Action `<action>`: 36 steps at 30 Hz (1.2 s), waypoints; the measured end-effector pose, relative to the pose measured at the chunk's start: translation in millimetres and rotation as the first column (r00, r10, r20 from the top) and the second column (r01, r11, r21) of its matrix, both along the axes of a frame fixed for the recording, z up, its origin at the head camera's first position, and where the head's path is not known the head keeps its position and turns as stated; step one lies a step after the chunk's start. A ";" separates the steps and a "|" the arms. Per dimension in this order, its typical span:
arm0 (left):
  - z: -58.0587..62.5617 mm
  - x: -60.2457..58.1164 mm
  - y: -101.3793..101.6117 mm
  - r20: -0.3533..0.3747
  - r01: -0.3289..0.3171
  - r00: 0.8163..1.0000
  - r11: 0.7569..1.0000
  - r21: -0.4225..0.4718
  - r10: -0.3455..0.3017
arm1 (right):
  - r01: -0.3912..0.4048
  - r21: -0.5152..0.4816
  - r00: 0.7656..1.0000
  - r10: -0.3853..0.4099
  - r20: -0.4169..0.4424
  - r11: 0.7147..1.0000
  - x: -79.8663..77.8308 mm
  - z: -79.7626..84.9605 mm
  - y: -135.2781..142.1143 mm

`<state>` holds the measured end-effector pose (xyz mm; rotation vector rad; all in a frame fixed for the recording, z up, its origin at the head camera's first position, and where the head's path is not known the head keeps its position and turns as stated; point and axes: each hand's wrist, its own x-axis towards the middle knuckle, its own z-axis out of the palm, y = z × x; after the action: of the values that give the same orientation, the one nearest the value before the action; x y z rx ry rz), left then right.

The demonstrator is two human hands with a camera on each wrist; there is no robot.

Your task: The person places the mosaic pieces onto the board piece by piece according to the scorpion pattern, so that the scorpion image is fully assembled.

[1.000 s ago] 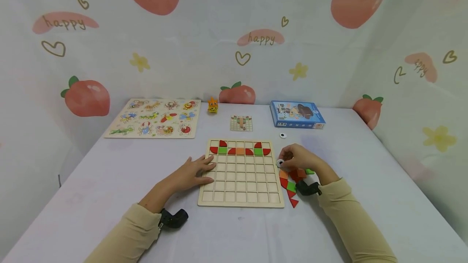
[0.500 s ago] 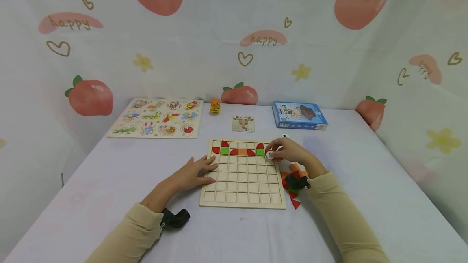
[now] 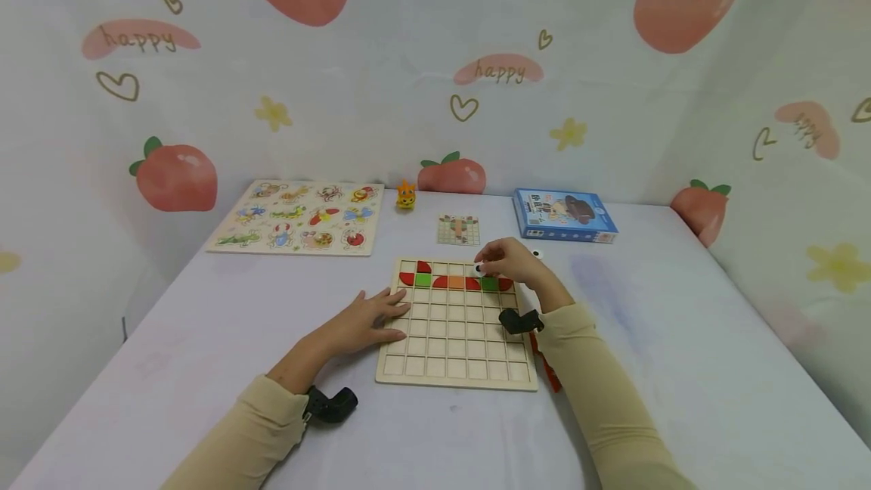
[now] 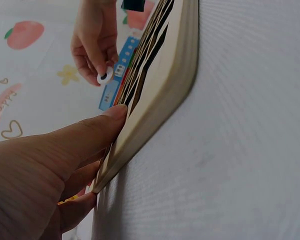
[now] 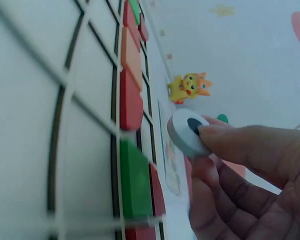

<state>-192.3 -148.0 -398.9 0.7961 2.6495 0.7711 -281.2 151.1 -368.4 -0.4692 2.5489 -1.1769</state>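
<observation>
My right hand (image 3: 513, 259) pinches a round white disc with a black dot (image 5: 187, 131), like an eye piece, between thumb and fingers. It hangs above the top rows of the wooden grid board (image 3: 449, 369), near a green square (image 5: 136, 182) on the right. Red quarter-round pieces (image 5: 131, 100), an orange square (image 3: 457, 283) and another green square (image 3: 423, 280) sit in the upper cells. With its fingers spread, my left hand (image 3: 364, 321) rests on the board's left edge; the left wrist view shows its thumb (image 4: 117, 112) touching the rim.
Behind the board lie a small pattern card (image 3: 459, 231) and a blue box (image 3: 565, 215). An insect puzzle board (image 3: 299, 218) and a yellow-orange figurine (image 3: 405, 195) stand back left. Another eye disc (image 3: 537, 253) lies beyond my right hand. Red pieces (image 3: 550, 374) show beside my right sleeve.
My right hand has carried the eye disc from beside the board's right edge, left and up to above its top rows. My left hand stays on the board's left edge.
</observation>
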 end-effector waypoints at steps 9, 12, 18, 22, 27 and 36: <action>-1.6 -0.6 2.6 0.001 0.002 1.000 1.000 0.005 -0.003 | 0.072 0.022 0.997 -0.072 0.003 0.997 -5.1 -7.3 -12.8; -0.2 0.3 4.1 0.007 0.000 1.000 1.000 0.007 0.000 | 0.088 0.019 0.996 -0.088 0.008 0.996 -5.5 -9.9 -13.4; 2.0 1.3 4.1 0.007 -0.009 1.000 1.000 -0.002 0.009 | 0.131 -0.023 0.991 -0.130 0.042 0.991 -6.7 -15.6 -14.3; 2.3 1.1 3.6 0.004 -0.008 1.000 1.000 -0.009 0.008 | 0.147 -0.006 0.988 -0.147 0.045 0.989 -9.4 -17.9 -15.8; 2.0 0.2 1.5 -0.003 -0.011 1.000 1.000 -0.007 0.011 | 0.144 0.001 0.989 -0.144 0.035 0.990 -12.3 -17.1 -19.8; 0.7 -1.1 0.5 0.008 -0.001 1.000 1.000 0.005 0.001 | 0.155 -0.003 0.987 -0.154 0.040 0.988 -11.8 -18.5 -17.6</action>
<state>-193.3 -147.4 -398.2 0.7908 2.6425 0.7793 -293.0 133.5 -386.9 -0.2500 2.5871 -1.2333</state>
